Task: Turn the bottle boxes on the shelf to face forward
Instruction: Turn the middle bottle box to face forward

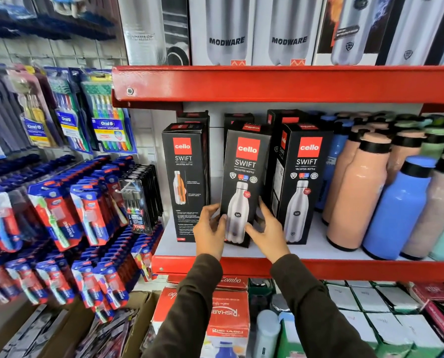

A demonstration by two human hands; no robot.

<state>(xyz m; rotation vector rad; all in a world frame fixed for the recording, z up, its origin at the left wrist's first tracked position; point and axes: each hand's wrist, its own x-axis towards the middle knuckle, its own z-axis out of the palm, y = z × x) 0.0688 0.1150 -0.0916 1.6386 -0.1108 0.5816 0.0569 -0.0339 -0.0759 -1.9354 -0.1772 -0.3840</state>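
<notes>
- Both my hands grip the middle bottle box (244, 177) low down: left hand (210, 229) on its left edge, right hand (268, 228) on its right edge.
- It stands slightly tilted on the red shelf (344, 267), its printed front with the steel bottle picture facing me.
- Beside it, the left box (186, 182) shows a text-heavy side panel, while the right box (304, 182) faces forward.
- Peach and blue bottles (375, 200) stand at right.

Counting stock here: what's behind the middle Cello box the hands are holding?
Behind the middle Cello box the top of another black box shows. Its lower part, and anything further back, is covered.
</notes>
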